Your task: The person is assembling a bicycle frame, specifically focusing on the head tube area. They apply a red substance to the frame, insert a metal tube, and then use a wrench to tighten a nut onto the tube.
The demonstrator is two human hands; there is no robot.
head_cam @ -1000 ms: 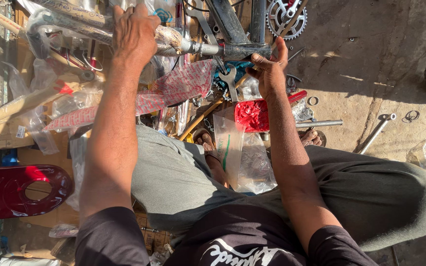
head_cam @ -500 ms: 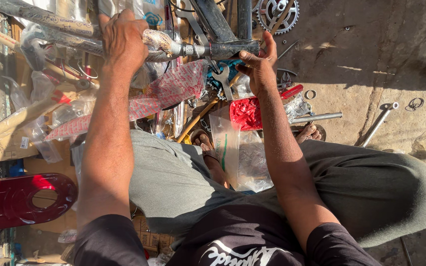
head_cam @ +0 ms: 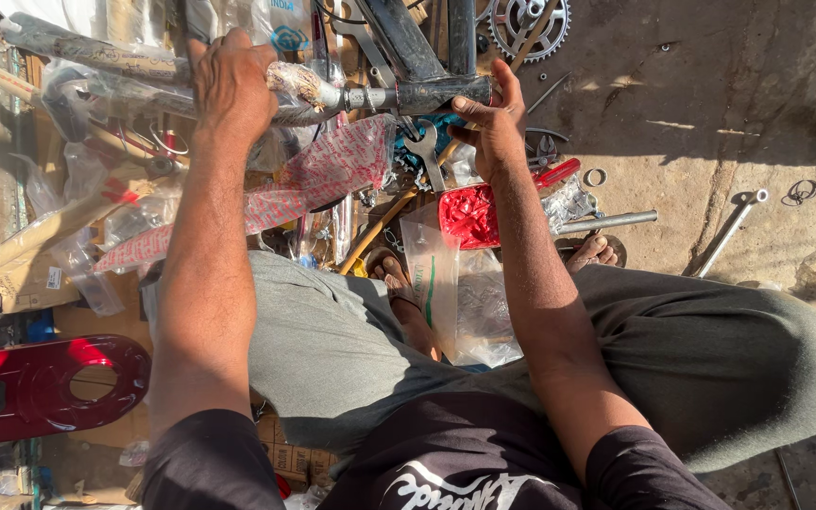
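Person sitting cross-legged on the concrete floor (head_cam: 710,113), looking down at both arms stretched forward.

Left hand (head_cam: 233,85) is wrapping over a plastic-wrapped tube (head_cam: 106,61), fingers curled round it and closed on the wrapping. Right hand (head_cam: 493,123) is gripping the end of a dark bicycle frame tube (head_cam: 441,93), thumb under, fingers over, closed on it. Between the two hands a bare metal axle (head_cam: 361,96) is running level, joining wrapped tube and dark tube. The whole piece is lying across the top of the view, raised above the clutter.

Handling, as a judgement: steel, stiff, fairly heavy, wanting two hands set apart. The wrapped part is looking slippery under the film; the bare dark tube is giving surer purchase. Best hold seems to be at both ends, as now.

Around it: a spanner (head_cam: 424,151) just beneath the right hand, a red reflector (head_cam: 469,215) below that, a clear plastic bag (head_cam: 455,293) resting by the foot, a chainring (head_cam: 528,21) at top, a red chain guard (head_cam: 40,387) at lower left.
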